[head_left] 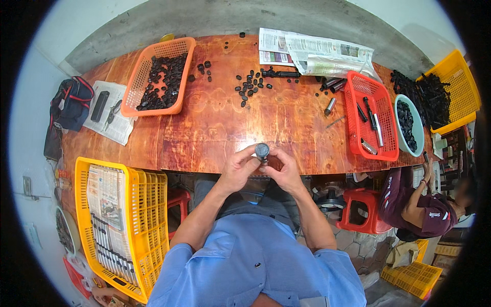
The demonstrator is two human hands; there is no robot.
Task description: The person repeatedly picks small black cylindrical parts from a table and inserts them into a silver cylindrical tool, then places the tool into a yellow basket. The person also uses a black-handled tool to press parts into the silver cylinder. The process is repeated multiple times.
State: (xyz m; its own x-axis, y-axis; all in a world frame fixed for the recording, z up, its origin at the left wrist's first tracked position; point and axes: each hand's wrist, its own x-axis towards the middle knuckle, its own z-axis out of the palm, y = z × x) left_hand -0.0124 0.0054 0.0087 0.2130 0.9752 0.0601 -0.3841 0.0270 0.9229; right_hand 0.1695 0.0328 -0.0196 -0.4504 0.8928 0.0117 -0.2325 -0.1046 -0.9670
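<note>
Both hands meet at the front edge of the table, in the middle of the view. Between them is a small part with a dark, round, grey-faced end (262, 150) turned upward and a bit of shiny metal below it. My left hand (239, 171) has its thumb and fingers closed on the part's left side. My right hand (284, 171) pinches it from the right, thumb low near the metal. The fingers hide most of its body, so its exact kind does not show. Several small black caps (249, 84) lie scattered on the wooden table (215, 133) beyond my hands.
An orange basket (131, 105) of black parts stands at left; a red basket (372, 155) with tubes and a pale bowl (400, 125) stand at right. Newspaper (332, 56) lies behind. A yellow crate (148, 215) holds silver tubes. A co-worker in maroon (429, 212) is at right.
</note>
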